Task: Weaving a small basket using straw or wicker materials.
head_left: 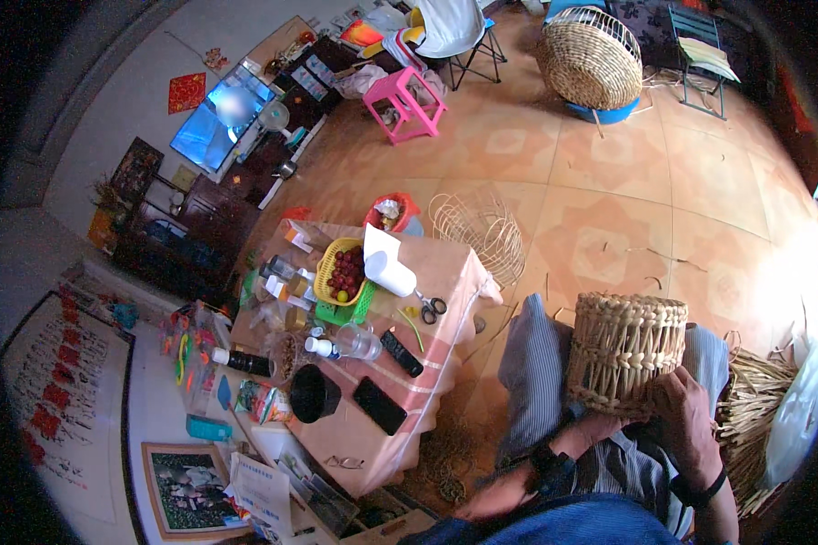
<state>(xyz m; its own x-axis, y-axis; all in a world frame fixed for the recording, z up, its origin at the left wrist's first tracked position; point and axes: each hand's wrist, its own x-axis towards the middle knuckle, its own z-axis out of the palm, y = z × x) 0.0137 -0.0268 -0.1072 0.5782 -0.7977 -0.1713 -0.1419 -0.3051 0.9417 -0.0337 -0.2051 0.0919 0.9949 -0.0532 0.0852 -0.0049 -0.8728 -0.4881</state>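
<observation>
A round basket of braided straw, with an openwork band round its middle, rests on my lap between my knees in striped trousers. My right hand is closed, its fingers bent and pressed together at the basket's lower right edge. Whether a loose strand lies between those fingers is too small to tell. Under the basket's near edge is my left hand, touching it. Its fingers are hidden behind the weave.
To my right lie a bundle of dry straw and a pale plastic bag. At left, a cloth-covered table carries scissors, a phone and a fruit basket. Beyond are a wire frame, a pink stool and a large woven basket.
</observation>
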